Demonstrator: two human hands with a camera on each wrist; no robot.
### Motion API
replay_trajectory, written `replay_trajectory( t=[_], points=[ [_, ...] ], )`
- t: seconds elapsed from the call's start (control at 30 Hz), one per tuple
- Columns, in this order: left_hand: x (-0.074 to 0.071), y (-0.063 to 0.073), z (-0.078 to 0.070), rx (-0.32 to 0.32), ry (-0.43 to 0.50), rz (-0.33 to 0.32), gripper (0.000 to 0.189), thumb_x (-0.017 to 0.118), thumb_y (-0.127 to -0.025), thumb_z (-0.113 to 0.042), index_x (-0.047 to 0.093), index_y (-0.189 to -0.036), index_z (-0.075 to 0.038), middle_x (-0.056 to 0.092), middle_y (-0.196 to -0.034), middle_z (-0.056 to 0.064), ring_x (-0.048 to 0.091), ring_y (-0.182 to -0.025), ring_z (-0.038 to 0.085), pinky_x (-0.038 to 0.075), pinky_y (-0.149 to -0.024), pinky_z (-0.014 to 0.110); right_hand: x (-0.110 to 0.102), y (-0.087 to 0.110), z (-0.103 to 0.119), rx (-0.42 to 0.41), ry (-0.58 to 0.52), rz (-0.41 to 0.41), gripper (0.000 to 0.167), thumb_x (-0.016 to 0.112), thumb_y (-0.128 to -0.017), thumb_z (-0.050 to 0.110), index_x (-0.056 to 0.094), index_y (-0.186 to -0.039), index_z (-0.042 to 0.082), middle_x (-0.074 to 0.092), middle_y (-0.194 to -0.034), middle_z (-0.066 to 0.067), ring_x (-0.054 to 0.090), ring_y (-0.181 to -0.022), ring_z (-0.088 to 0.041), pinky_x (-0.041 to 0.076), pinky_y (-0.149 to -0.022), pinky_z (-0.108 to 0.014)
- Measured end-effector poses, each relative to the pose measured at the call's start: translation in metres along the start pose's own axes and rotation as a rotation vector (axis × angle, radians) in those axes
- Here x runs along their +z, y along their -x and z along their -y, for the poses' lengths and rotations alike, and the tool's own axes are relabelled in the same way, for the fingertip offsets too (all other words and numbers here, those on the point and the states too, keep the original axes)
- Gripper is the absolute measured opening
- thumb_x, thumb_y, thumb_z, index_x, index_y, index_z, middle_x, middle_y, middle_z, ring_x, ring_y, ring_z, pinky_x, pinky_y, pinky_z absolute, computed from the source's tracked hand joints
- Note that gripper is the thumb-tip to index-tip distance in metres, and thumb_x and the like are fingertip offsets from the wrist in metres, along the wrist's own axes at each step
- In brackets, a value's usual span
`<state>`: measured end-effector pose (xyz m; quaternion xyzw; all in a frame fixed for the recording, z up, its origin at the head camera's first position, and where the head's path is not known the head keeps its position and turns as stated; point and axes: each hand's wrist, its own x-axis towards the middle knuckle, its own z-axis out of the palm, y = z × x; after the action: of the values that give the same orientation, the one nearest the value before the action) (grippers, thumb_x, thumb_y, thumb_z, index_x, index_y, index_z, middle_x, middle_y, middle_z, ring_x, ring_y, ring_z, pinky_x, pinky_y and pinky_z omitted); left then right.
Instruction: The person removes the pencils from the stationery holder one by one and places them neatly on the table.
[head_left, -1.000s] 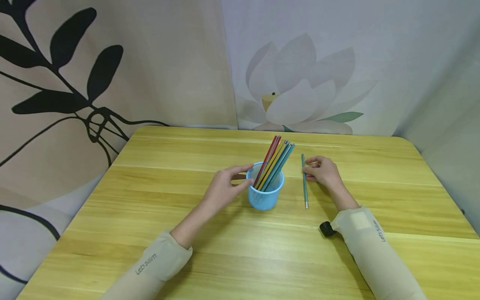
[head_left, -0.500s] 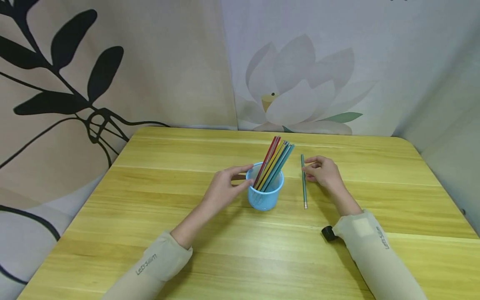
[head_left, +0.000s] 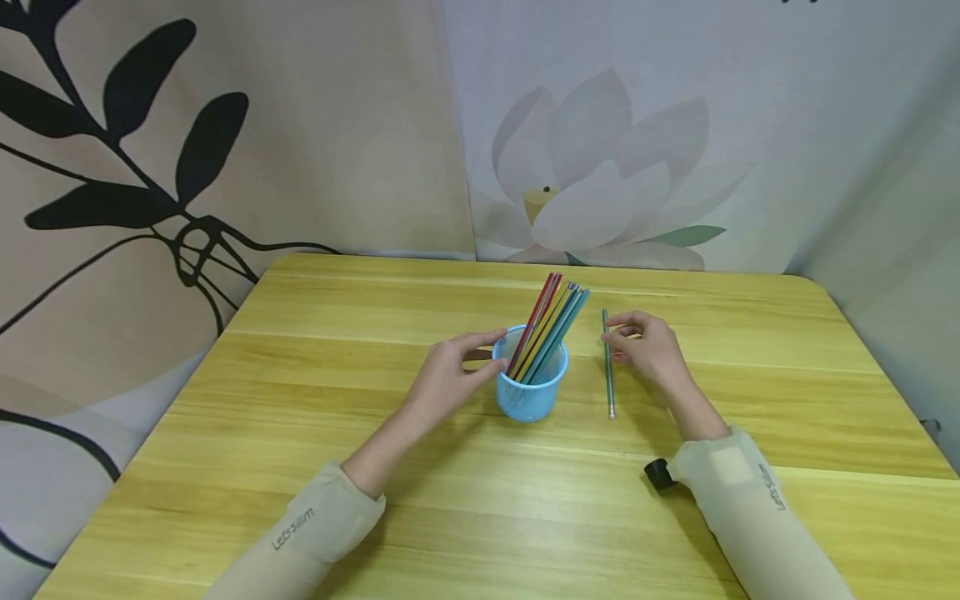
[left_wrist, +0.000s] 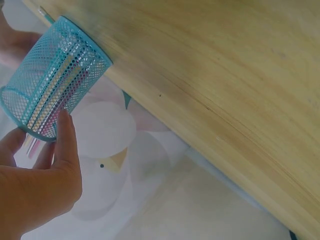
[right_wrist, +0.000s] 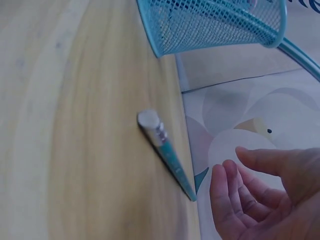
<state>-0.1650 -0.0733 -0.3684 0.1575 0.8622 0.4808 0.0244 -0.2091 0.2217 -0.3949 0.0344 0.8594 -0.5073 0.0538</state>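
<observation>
A light blue mesh pencil cup (head_left: 528, 402) stands upright on the wooden table, with several red, yellow and teal pencils (head_left: 551, 329) leaning to the right in it. My left hand (head_left: 453, 367) holds the cup at its left side, thumb and fingers spread along the rim (left_wrist: 27, 131). Right of the cup, a single teal pencil (head_left: 609, 379) lies on the table, its white eraser end (right_wrist: 149, 119) toward me. My right hand (head_left: 647, 346) hovers close over that pencil's far half, fingers loosely bent. Nothing shows between its thumb and fingertips (right_wrist: 230, 167) in the right wrist view.
The wooden table (head_left: 375, 283) ends at a back wall (head_left: 337, 150) printed with a lotus and dark leaves. A small black object (head_left: 659, 474) sits at the right cuff. Beige sleeves (head_left: 750, 500) cover both forearms.
My right forearm has shifted slightly right and toward me, while the fingertips have edged a little left over the loose pencil. The left hand and the cup have stayed in place.
</observation>
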Motion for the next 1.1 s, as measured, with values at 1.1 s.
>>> replay_trajectory(
  t=[1.1],
  points=[
    [0.0, 0.0, 0.0, -0.001, 0.006, 0.003, 0.042, 0.07, -0.094, -0.02, 0.063, -0.135, -0.012, 0.064, -0.135, 0.013, 0.069, -0.113, 0.034, 0.061, -0.089, 0.039, 0.009, 0.033, 0.042, -0.173, -0.046, 0.03, 0.032, 0.064, -0.098, 0.015, 0.063, -0.124, -0.003, 0.065, -0.107, -0.02, 0.068, -0.079, -0.007, 0.061, -0.07, -0.02]
  ],
)
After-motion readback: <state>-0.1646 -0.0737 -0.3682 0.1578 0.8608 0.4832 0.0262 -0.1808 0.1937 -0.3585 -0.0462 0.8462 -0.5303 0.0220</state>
